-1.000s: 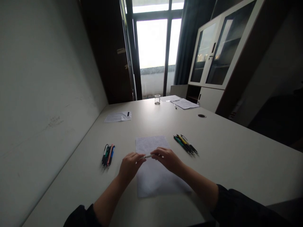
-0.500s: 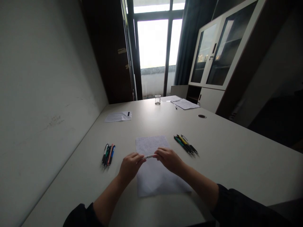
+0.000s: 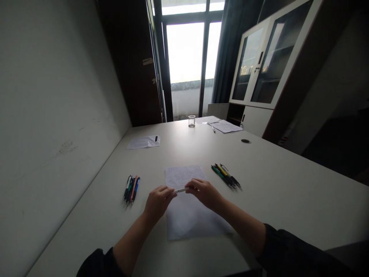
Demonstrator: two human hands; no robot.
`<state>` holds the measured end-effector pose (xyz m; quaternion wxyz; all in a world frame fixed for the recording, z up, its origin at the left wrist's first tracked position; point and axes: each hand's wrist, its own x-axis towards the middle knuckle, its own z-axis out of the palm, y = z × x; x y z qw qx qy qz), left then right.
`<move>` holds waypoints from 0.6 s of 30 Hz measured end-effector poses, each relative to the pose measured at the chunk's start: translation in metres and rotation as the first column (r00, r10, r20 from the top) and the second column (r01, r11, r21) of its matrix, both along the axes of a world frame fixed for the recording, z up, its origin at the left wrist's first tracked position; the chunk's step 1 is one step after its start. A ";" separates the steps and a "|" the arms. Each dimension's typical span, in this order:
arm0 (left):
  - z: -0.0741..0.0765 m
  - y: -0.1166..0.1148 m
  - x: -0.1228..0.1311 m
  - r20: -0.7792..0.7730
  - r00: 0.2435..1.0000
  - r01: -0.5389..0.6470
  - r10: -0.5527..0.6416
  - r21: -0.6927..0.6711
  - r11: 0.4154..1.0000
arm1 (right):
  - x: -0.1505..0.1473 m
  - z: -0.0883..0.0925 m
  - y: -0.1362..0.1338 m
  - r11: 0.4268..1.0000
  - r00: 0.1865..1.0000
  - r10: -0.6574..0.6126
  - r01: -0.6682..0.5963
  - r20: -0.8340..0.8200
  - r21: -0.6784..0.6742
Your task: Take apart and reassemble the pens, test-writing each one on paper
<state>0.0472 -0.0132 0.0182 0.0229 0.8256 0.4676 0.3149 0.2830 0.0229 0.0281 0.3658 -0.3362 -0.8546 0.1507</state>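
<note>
Between my two hands a slim white pen (image 3: 181, 190) is held nearly level, its two ends hidden by fingers. My left hand (image 3: 159, 201) pinches the left end, and my right hand (image 3: 202, 193) is closed on the right end. Under them lies a sheet of paper (image 3: 187, 223) whose upper part is covered with lines of writing. To the left of my left hand rests a bunch of pens (image 3: 132, 189), black, green, pink and blue. Another bunch of pens (image 3: 226, 176) lies slanted beyond my right hand, with green, yellow and grey barrels.
A clear glass cup (image 3: 191, 121) stands at the table's far edge, with a stack of papers (image 3: 226, 126) and a lone pen (image 3: 213, 129) beside it. A paper sheet (image 3: 144, 142) lies far left near the wall. A round cable hole (image 3: 245, 141) opens at right.
Hardly anything differs. Both hands keep hold of the pen in the same place over the paper, and the view has shifted very slightly.
</note>
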 end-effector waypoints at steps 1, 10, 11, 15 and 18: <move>0.000 0.000 0.000 -0.001 1.000 0.004 -0.004 0.004 1.000 | 0.000 0.001 -0.001 1.000 1.000 -0.002 0.002 0.011 0.008; 0.002 0.000 0.000 0.001 0.999 0.040 -0.040 0.060 0.997 | 0.000 0.008 -0.007 1.000 0.983 -0.026 0.023 0.180 0.019; 0.002 0.000 0.000 -0.001 0.999 0.037 -0.037 0.061 0.997 | 0.001 0.008 -0.007 1.000 0.984 -0.016 0.015 0.176 0.006; 0.002 0.001 0.000 0.003 1.000 0.002 -0.003 0.056 0.998 | 0.001 0.007 -0.004 0.999 0.992 0.034 -0.030 0.119 -0.035; 0.002 0.001 0.001 0.017 1.000 -0.002 0.001 0.038 0.999 | 0.000 0.005 -0.001 0.999 0.996 0.034 -0.033 0.087 -0.008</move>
